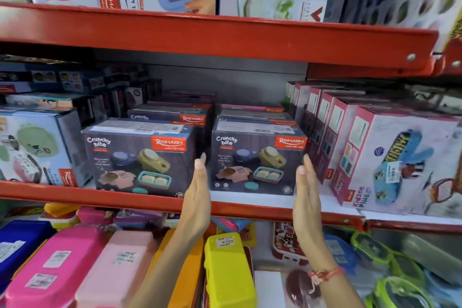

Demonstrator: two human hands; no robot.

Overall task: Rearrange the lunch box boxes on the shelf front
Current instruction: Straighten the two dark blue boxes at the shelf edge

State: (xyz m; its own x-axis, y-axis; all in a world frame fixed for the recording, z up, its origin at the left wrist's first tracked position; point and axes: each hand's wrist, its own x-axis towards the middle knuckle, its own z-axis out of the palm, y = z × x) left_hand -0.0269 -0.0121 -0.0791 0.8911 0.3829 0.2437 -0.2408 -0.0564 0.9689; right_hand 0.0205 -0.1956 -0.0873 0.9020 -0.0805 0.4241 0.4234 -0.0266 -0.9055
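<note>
Two dark "Crunchy bite" lunch box boxes stand side by side at the front of the red middle shelf (155,201): the left box (140,157) and the right box (255,160). More of the same boxes are lined up behind each. My left hand (197,197) is flat and upright in the gap between the two boxes. My right hand (306,197) is flat and upright at the right box's right side. The palms face each other across the right box, fingers straight. Neither hand grips it.
Pink "Kidzee Plus" boxes (400,162) stand tilted close on the right. A light blue box (35,147) sits to the left. Below are loose plastic lunch boxes in pink (57,265), yellow (227,270) and green (395,270). Another red shelf (225,35) hangs above.
</note>
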